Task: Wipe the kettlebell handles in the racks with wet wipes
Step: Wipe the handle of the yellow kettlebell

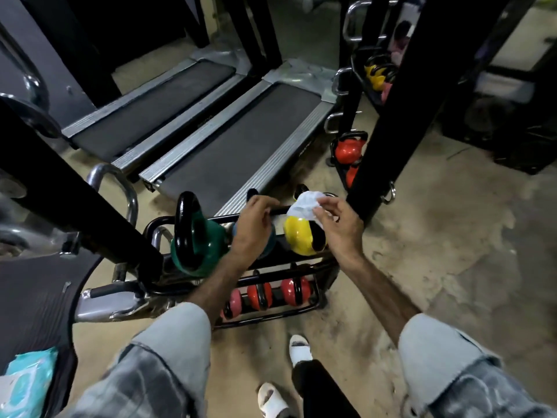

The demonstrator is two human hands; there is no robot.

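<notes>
At the centre of the view, the right hand [337, 224] pinches a crumpled wet wipe [303, 205] just over the yellow kettlebell [300, 238] on the top shelf of the rack [289, 267]. At 9 o'clock from it, the left hand [253, 226] curls its grip around the handle of the blue kettlebell [268, 239], beside the green kettlebell [202, 245].

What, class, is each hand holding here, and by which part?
The right hand pinches a crumpled white wet wipe at its right edge, above the yellow kettlebell. The left hand reaches over the blue kettlebell; whether it grips anything cannot be told.
</notes>
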